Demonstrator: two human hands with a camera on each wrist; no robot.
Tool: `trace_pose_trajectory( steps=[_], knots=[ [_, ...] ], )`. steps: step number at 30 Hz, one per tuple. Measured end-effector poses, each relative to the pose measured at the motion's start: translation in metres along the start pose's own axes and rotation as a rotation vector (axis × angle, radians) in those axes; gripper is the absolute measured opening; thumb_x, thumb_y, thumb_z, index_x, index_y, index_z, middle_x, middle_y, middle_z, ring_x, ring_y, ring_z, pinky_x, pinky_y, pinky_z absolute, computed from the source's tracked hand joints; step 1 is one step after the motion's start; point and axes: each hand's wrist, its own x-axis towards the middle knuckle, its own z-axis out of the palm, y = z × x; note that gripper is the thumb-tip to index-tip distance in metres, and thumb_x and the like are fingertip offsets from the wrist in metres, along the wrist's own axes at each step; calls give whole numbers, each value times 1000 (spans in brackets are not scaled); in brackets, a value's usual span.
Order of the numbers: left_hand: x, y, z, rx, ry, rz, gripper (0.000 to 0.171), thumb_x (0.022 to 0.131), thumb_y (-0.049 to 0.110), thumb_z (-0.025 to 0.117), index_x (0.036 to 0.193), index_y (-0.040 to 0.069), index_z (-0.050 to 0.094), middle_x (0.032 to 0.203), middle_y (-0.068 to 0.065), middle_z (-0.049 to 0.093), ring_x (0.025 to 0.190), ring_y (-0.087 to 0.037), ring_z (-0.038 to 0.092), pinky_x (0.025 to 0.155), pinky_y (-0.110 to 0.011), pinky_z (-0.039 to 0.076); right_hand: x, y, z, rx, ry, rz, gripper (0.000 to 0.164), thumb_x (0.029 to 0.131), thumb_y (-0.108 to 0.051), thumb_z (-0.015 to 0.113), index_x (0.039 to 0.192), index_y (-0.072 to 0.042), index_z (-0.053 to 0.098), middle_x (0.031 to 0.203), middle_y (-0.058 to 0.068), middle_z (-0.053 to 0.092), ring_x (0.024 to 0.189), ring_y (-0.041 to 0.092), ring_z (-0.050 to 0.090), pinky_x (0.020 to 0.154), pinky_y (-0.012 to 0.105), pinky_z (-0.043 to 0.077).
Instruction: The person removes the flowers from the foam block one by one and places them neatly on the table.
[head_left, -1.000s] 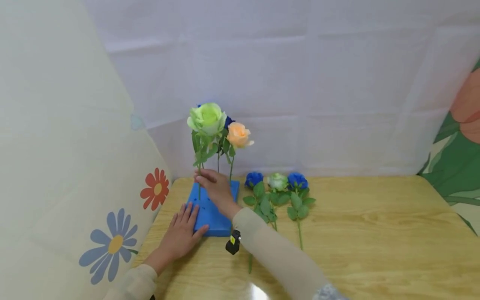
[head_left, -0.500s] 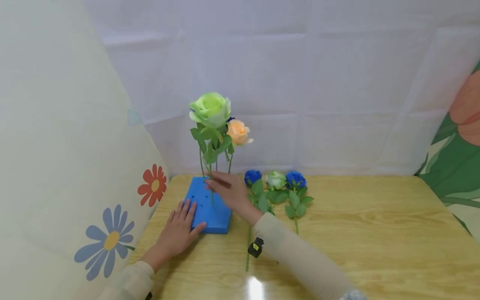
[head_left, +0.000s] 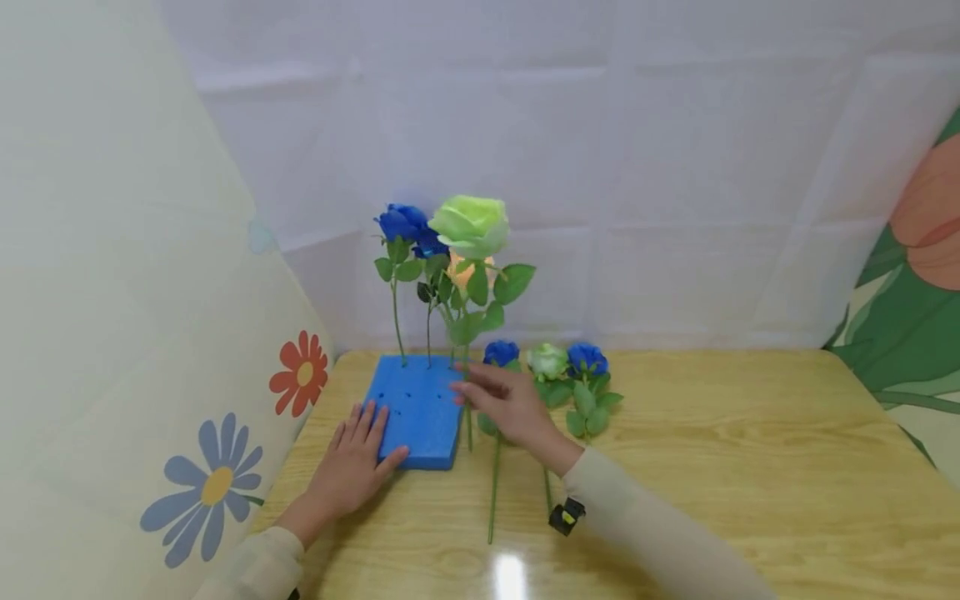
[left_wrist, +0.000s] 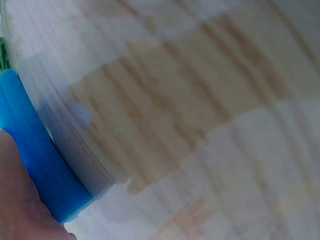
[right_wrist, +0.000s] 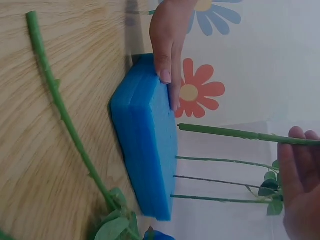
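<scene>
A pale green rose [head_left: 471, 227] is held upright by its stem in my right hand [head_left: 517, 412], thumb and fingers pinching it. In the right wrist view the lower end of its green stem [right_wrist: 220, 131] is apart from the blue foam block [right_wrist: 145, 135]. My left hand [head_left: 351, 471] lies flat with straight fingers on the left edge of the blue foam block [head_left: 420, 437]. Two blue roses [head_left: 401, 222] stand in the block's back row. A peach rose [head_left: 459, 271] is mostly hidden behind the green one. Several small holes dot the block's top.
Right of the block, a blue rose [head_left: 501, 352], a white-green rose [head_left: 547, 361] and another blue rose [head_left: 587, 359] lie on the wooden table [head_left: 712, 467]. A white cloth backdrop [head_left: 675, 167] hangs behind. A flower-printed panel [head_left: 135, 292] stands at the left.
My right hand has carried the green rose rightward, from over the block's left part to its right edge, uncovering the blue roses. The left hand stays on the block.
</scene>
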Motion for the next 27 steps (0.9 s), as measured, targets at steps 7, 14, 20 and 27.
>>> trace_pose_trajectory(
  steps=[7, 14, 20, 27],
  knots=[
    [-1, 3, -2, 3, -9, -5, 90, 102, 67, 36, 159, -1, 22, 165, -27, 16, 152, -50, 9, 120, -67, 12, -19, 0, -22, 54, 84, -5, 41, 98, -3, 64, 138, 5, 57, 108, 25, 73, 86, 13, 75, 81, 52, 60],
    [0, 2, 1, -5, -15, -11, 90, 101, 67, 36, 160, 0, 20, 166, -26, 13, 153, -49, 7, 120, -67, 11, -34, 1, -45, 108, 121, 47, 44, 98, -5, 66, 140, 4, 56, 111, 22, 73, 87, 16, 76, 79, 49, 61],
    [-1, 3, 0, -13, -15, -9, 90, 101, 66, 37, 160, -1, 21, 166, -27, 14, 152, -50, 7, 120, -67, 12, -49, -2, -67, 121, 176, 130, 46, 99, -7, 64, 143, 2, 53, 110, 14, 72, 90, 20, 74, 82, 53, 59],
    [0, 2, -1, -7, -5, -3, 90, 101, 66, 37, 159, -1, 22, 165, -28, 15, 152, -50, 9, 119, -68, 12, -62, -4, -92, 47, 237, 177, 49, 102, -9, 60, 149, -1, 47, 111, 12, 71, 90, 24, 73, 81, 50, 60]
  ],
)
